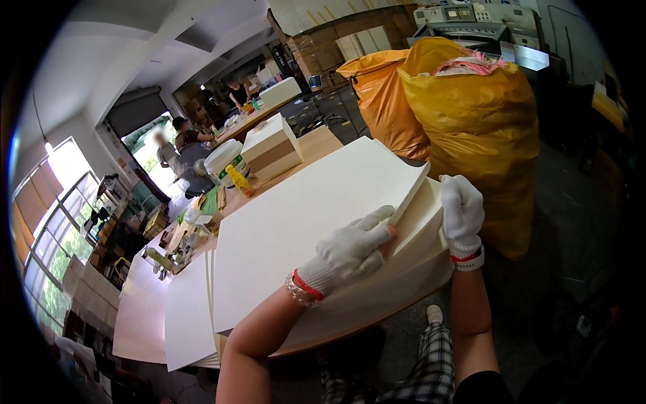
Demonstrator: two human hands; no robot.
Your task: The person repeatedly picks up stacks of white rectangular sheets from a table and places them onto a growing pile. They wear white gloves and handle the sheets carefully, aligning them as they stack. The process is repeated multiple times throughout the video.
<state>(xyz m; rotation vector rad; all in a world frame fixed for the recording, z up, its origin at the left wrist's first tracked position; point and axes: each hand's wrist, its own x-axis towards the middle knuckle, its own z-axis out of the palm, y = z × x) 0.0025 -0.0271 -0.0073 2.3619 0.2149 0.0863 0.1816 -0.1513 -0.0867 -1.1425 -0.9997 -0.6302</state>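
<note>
- Head view, centre: white sheets lie on my table, edges curling up between two and three o'clock.
- Five o'clock: my gloved left hand rests across the sheets near that edge — fingers stretched out, slightly apart.
- Three o'clock: my gloved right hand sits at their edge, fingers curled — whether clamped, I cannot tell.
- Two o'clock: a yellow bag.

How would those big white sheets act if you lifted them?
The sheets probably bend yet spring somewhat, since the far right corner curves up smoothly, without visible creases. Lifted together, they may feel heavy, as they're wide and several layers show near the right hand.
</note>
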